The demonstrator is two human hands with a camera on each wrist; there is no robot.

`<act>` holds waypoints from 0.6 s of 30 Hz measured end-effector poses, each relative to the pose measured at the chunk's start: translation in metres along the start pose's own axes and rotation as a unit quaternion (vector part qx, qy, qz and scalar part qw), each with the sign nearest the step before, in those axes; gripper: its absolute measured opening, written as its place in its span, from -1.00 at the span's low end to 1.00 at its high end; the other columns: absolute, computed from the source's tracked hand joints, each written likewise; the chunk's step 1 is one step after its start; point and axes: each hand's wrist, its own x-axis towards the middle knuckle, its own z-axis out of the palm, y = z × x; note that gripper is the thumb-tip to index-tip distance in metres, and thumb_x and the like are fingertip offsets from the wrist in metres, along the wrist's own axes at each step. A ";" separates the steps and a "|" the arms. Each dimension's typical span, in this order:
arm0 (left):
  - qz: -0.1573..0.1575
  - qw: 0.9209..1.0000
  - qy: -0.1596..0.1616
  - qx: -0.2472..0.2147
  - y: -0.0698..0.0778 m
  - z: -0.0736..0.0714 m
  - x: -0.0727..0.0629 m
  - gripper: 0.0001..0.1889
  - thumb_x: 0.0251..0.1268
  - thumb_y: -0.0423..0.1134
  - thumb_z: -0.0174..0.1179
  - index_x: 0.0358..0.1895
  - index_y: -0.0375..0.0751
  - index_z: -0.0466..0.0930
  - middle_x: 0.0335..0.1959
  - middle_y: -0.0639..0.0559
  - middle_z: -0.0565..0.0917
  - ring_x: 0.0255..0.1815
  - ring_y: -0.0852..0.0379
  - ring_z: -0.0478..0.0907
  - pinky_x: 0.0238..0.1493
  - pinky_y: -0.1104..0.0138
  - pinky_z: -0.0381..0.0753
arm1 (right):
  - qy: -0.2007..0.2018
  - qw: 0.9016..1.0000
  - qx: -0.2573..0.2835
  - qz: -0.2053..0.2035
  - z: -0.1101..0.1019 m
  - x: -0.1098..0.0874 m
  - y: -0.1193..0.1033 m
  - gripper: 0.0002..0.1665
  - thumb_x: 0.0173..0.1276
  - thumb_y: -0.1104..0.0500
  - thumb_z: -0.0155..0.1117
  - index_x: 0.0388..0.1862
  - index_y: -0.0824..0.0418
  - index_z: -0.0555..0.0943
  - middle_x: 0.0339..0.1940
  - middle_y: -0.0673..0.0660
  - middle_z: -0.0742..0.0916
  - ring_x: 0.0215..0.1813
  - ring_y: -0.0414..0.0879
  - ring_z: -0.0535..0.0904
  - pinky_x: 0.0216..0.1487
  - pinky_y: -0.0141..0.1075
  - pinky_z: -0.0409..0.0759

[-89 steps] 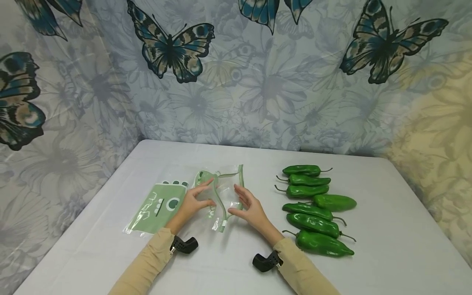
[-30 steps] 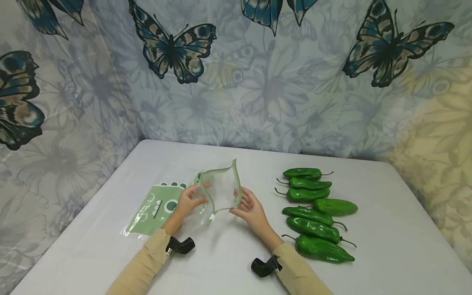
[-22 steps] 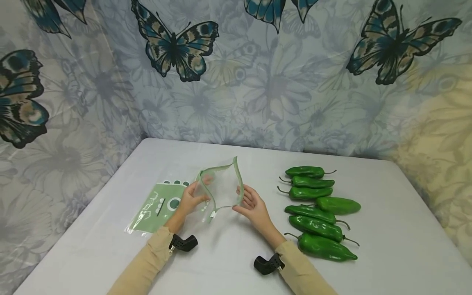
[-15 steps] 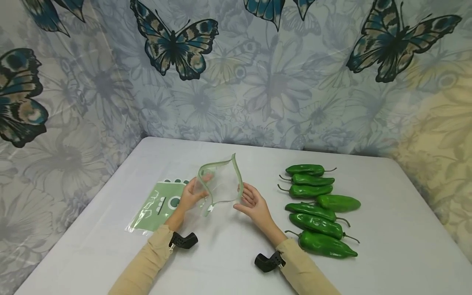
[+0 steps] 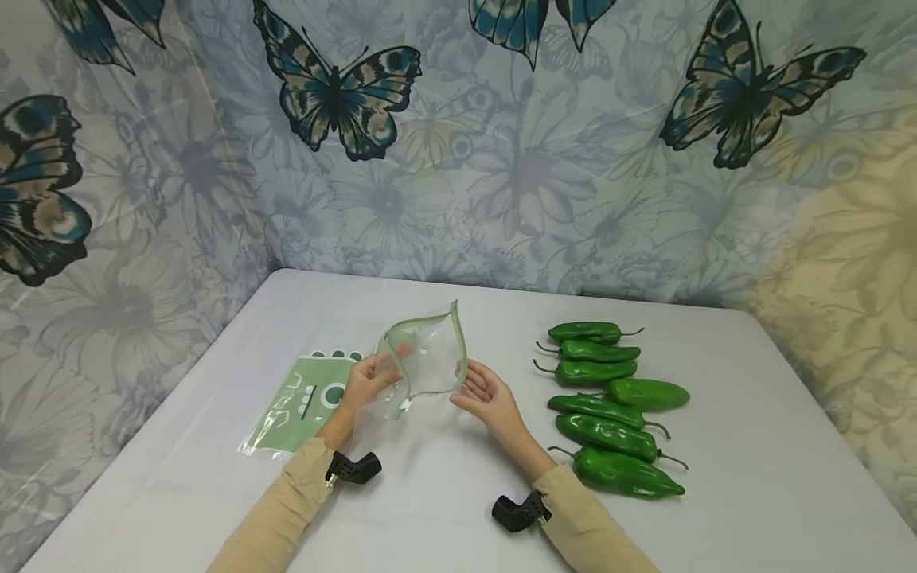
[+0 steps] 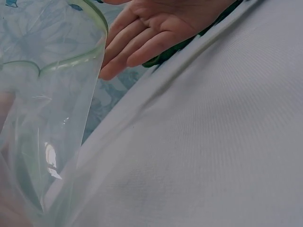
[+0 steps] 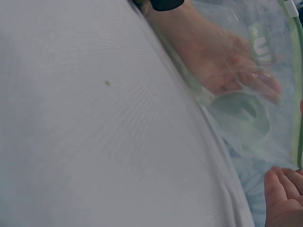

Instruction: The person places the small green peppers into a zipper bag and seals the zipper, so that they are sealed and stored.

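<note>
A clear zipper bag with a green-edged mouth is held up above the table, its mouth spread wide. My left hand grips the bag's left side, thumb in front; in the right wrist view the left hand shows through the film. My right hand touches the right edge of the mouth with its fingertips. In the left wrist view the right hand's fingers lie nearly straight against the outside of the film. A white slider sits at the mouth's near corner.
Flat on the white table, left of my hands, lies another green bag with a cartoon face. Several green peppers lie in a column to the right. A patterned cloth wall stands behind the table.
Since three seconds ago the bag has been raised and its mouth spread wider, with my left hand taking hold of its side. Over the last half second the hands barely move.
</note>
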 end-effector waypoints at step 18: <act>-0.042 0.998 0.042 0.010 0.005 0.004 -0.002 -0.61 -0.08 -0.55 0.25 -0.06 -0.33 0.56 -0.09 -0.05 0.59 0.00 0.21 0.48 0.05 0.41 0.32 | -0.029 0.997 -0.062 0.032 -0.018 -0.040 -0.040 -0.27 0.15 0.37 0.26 0.27 0.44 0.17 0.24 0.43 0.30 0.24 0.08 0.28 0.11 -0.29 0.31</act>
